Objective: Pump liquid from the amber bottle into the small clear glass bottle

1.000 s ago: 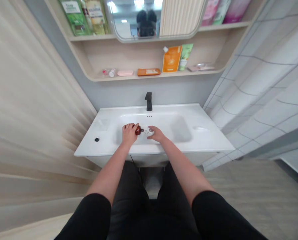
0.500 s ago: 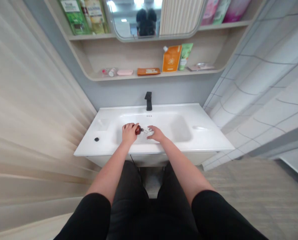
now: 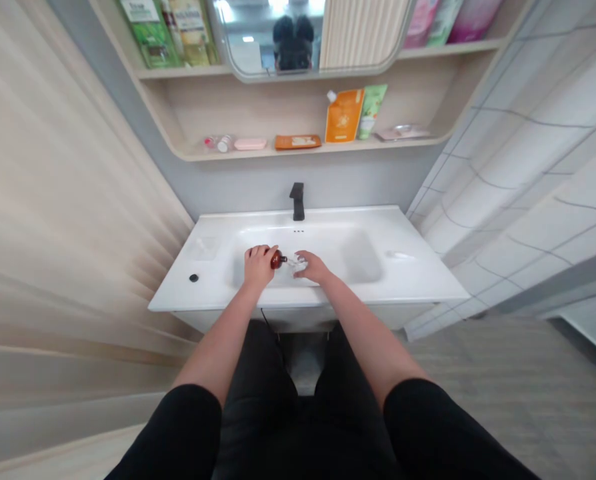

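Note:
My left hand (image 3: 259,267) is closed around a small reddish-brown bottle (image 3: 277,259), which lies tipped on its side with its dark neck pointing right. Fingers hide most of the bottle's body. Just beyond the neck, my right hand (image 3: 312,267) grips a small clear container (image 3: 298,263); its exact shape is hard to make out. The neck is at or very near the container's mouth. Both hands are over the white sink basin (image 3: 365,257). On the counter to the left lies a small round black cap (image 3: 193,278).
A black faucet (image 3: 298,201) stands behind the basin. Left on the counter is a faint clear square item (image 3: 205,248). The shelf (image 3: 258,157) above carries an orange pouch (image 3: 345,117), a green tube (image 3: 372,112) and a pink bar-shaped item (image 3: 251,144). A mirror (image 3: 258,57) hangs higher up.

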`<state>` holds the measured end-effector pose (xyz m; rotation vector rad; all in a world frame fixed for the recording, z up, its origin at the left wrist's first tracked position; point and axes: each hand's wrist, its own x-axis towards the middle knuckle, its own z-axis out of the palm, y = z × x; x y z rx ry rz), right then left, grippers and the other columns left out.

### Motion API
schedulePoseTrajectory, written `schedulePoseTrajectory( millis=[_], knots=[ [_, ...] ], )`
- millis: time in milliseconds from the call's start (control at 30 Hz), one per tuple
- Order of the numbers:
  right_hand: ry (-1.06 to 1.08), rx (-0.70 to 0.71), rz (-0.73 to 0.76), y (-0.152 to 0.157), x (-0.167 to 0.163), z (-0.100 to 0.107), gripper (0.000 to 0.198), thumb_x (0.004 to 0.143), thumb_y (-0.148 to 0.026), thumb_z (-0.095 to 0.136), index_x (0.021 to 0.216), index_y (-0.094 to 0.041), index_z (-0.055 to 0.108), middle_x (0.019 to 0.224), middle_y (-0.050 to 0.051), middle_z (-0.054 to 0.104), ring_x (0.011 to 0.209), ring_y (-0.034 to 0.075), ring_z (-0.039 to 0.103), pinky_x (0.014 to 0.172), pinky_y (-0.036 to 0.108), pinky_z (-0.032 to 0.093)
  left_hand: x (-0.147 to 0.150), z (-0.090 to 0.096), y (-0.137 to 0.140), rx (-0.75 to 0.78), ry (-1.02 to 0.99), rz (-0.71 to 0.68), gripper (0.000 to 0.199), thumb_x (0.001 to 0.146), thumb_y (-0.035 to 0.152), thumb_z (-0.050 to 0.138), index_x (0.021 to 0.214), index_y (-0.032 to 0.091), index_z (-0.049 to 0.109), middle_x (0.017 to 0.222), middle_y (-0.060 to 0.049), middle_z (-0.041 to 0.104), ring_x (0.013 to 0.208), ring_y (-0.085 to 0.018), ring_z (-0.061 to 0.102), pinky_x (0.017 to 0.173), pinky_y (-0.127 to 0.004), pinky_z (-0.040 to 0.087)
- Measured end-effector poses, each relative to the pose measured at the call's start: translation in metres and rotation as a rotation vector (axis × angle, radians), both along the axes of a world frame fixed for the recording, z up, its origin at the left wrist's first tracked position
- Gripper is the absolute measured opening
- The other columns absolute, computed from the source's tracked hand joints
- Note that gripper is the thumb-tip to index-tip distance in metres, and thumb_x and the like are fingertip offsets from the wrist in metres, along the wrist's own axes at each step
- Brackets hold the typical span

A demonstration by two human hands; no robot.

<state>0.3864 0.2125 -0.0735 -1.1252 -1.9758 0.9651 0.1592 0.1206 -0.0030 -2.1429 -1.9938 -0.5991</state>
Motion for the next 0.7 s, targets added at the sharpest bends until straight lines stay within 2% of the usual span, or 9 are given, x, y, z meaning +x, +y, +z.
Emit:
schedulePoseTrajectory(
  millis=[700],
  knots=[
    [-0.012, 0.01, 0.0, 0.0013, -0.0004, -0.0012, 0.084, 0.054, -0.022, 0.101, 0.133, -0.025, 0.074, 0.127, 0.007, 0.077, 0.115, 0.03, 0.073, 0.109, 0.046, 0.056, 0.001, 0.0021, -0.0009, -0.009, 0.002, 0.003, 0.058, 0.098, 0.018, 0.057, 0.153, 0.03, 0.067, 0.143, -0.015, 0.069, 0.136, -0.037, 0.058, 0.12, -0.054, 0.037]
  ],
)
